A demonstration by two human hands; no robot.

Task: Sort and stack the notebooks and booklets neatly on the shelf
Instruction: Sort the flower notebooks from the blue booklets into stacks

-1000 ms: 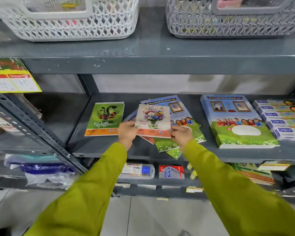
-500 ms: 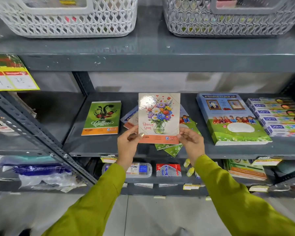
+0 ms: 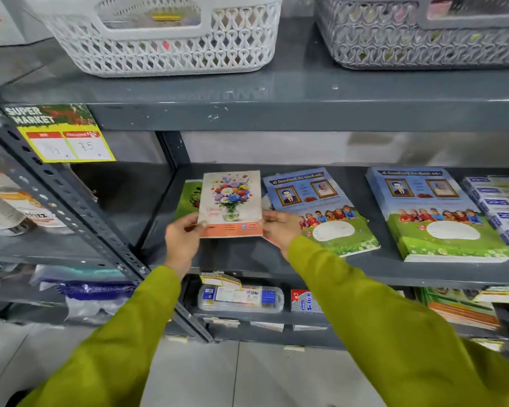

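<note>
**Floral notebook held by its lower corners**

We judge the floral notebook light, thin and floppy, with a slick cover. Our left hand and right hand pinch it between the fingers, over the green notebook. The shelf ahead looks flat and hard, with baskets overhead.

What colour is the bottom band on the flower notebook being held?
Orange, across the flower-vase notebook cover's bottom edge; head view.

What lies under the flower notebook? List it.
Under the flower notebook, held by both hands, the green coffee notebook shows at its left edge. The rest of that cover is hidden, as is anything else beneath.
</note>
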